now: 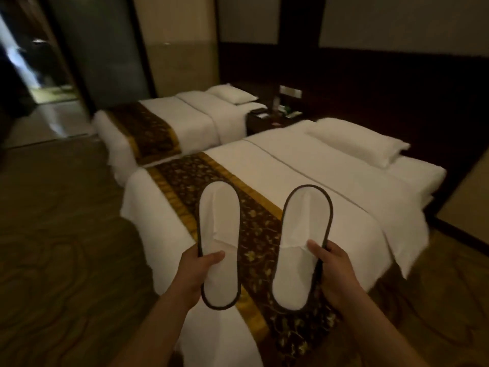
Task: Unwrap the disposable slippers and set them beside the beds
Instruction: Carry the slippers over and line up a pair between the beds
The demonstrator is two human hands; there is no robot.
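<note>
**Slippers unwrapped, one per hand: placement is next**

Left hand (197, 271) is closed on the left slipper (219, 234), thumb over the upper near the toe end, fingers underneath. Right hand (334, 271) is closed on the right slipper (304, 239) the same way, thumb on the white upper, dark edge trim running past the palm. Both slippers point away from the hands, heels far, soles flat-ish, held apart over the near bed (330, 186) with its patterned runner (254, 207) directly below them. No wrapper visible on either, so I'd call the unwrap step done.

How to do the set-down well (judgement):
- Target is the carpet (66, 234), to the left of the left hand, or in the gap between the near bed and the far bed (195, 120) ahead-left of both hands. Not the bedspread.
- Bring the two hands together first so the pair lands side by side, touching or just apart, toes the same way.
- Lower flat, sole down, and release with thumbs last; these are thin and floppy, dropping them will let them flip or fold.
- Keep them parallel to the bed edge, just beside it, clear of the hanging sheet.

Only one pair in hand; two beds, so a second pair is probably needed. None visible here.
</note>
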